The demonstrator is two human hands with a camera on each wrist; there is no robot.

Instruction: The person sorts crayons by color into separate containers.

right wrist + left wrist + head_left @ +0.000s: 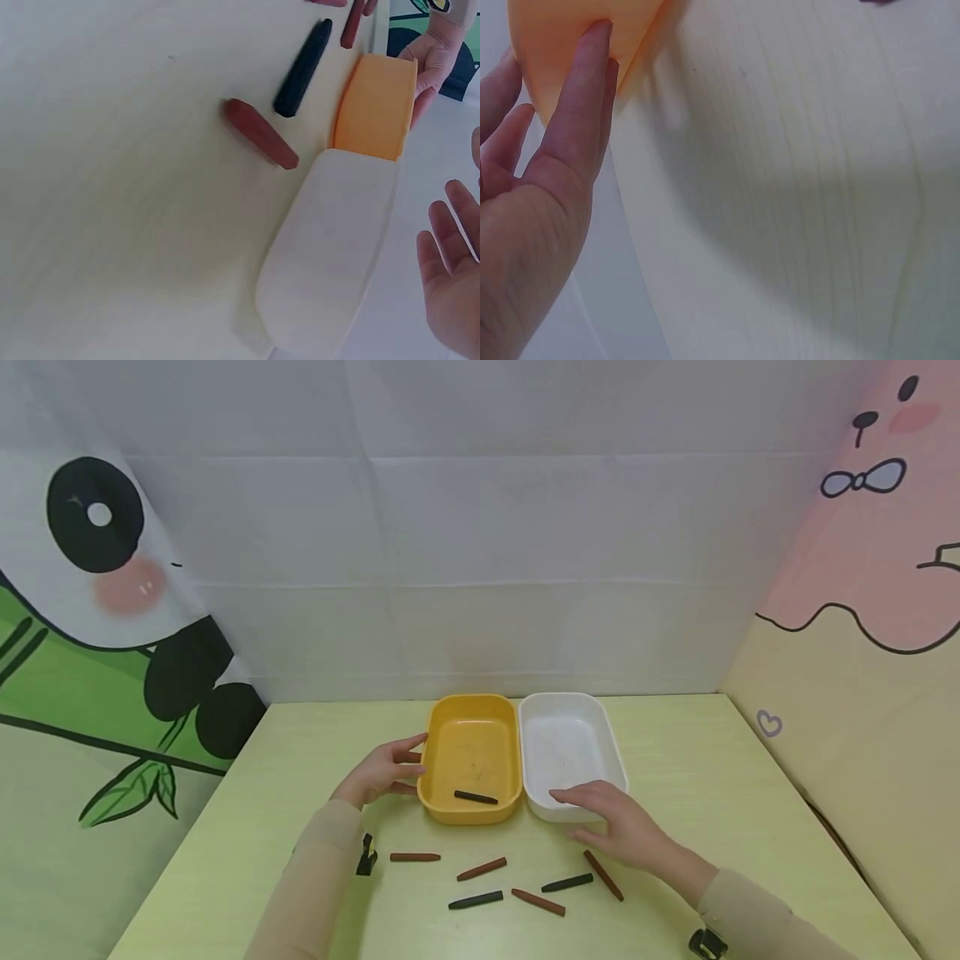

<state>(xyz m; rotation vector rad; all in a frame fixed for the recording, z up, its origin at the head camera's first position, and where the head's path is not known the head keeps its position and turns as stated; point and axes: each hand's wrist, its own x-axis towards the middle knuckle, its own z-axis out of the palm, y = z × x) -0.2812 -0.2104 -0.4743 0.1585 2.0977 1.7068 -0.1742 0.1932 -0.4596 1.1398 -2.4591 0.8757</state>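
A yellow tray (468,735) stands at the back of the table with one black crayon (476,797) lying in it. My left hand (386,770) touches the tray's left side with fairly straight fingers, as the left wrist view (562,150) also shows. Right beside the yellow tray is a white tray (570,735). Over its front edge hovers my right hand (618,827), fingers extended and holding nothing. Below that hand lies a brown crayon (603,875), with a black crayon (567,883) just to its left.
More crayons lie loose in front of the trays: brown ones (415,857) (482,869) (538,902) and a black one (476,900). Behind the table (675,777) hangs a white cloth (480,527), with printed cartoon panels at either side.
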